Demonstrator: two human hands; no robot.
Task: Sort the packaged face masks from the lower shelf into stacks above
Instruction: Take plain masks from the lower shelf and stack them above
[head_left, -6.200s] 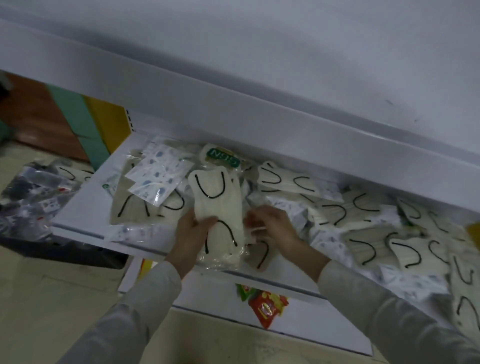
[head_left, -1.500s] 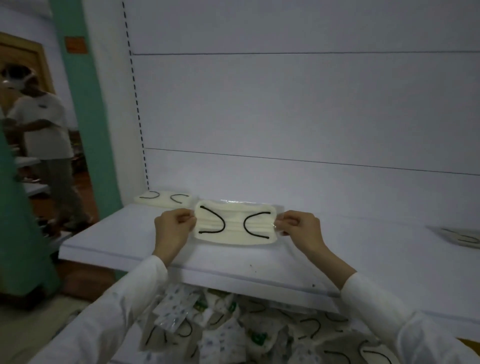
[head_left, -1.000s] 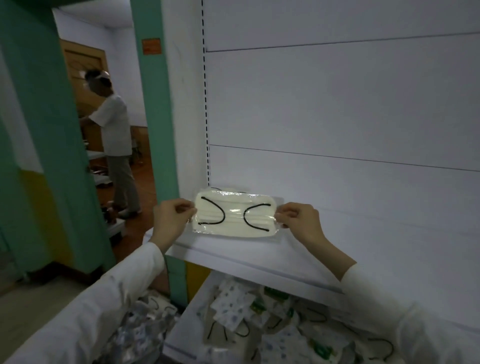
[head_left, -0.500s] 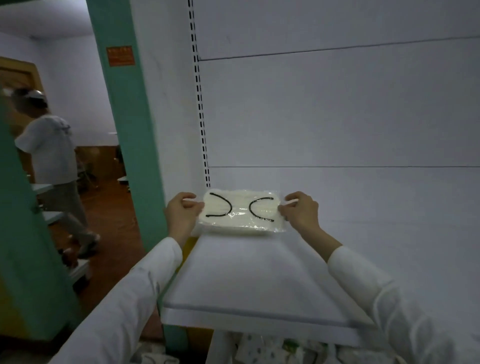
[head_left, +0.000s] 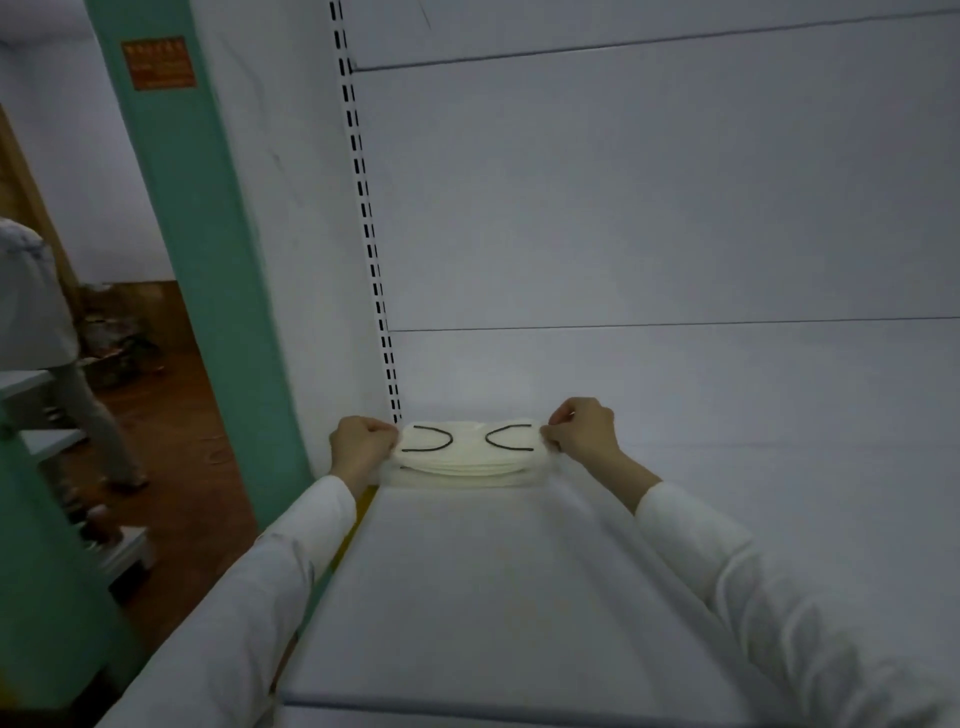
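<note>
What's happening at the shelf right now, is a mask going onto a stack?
Yes. A person in white sleeves holds a packaged mask flat by its two ends, the left hand pinching one end and the right hand the other. It sits on or just above a small stack of similar masks in the back left corner of the upper shelf. Neither hand has let go yet.
</note>
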